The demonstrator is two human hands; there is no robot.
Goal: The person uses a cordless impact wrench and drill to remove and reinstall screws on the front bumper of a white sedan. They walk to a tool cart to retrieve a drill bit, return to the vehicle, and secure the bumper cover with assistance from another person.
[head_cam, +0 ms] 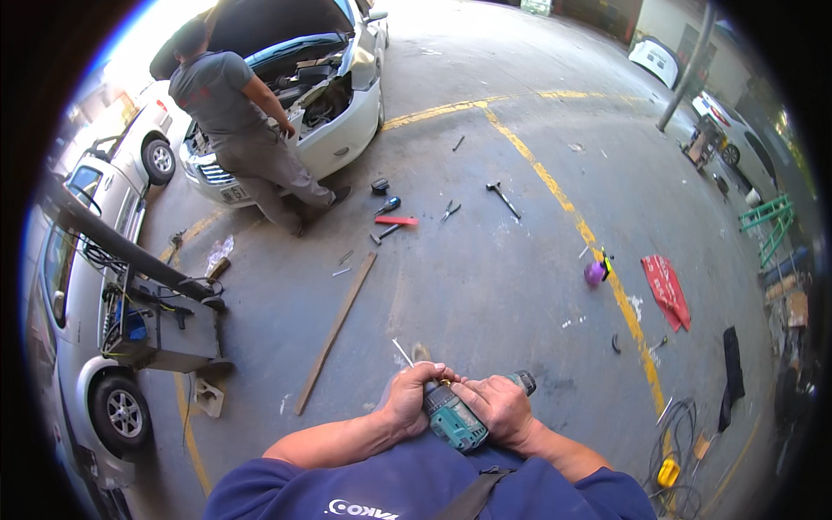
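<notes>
A teal and black cordless drill (455,419) is held against my chest, with a long thin bit (403,353) pointing up and left. My left hand (416,393) closes around the chuck end. My right hand (497,406) grips the drill's other side, its fingers meeting those of my left hand over the tool. Beyond my right hand a black, round-ended part (523,382) sticks out; whether it belongs to the same drill I cannot tell. Something small and yellowish shows between the fingers.
A person (227,104) stands at a white car (344,140) with its hood up. On the floor lie a wooden strip (338,331), a hammer (504,200), pliers (450,210), a purple spray bottle (595,273), a red cloth (666,292) and coiled cable (676,442). A wheeled grey machine (188,331) stands left.
</notes>
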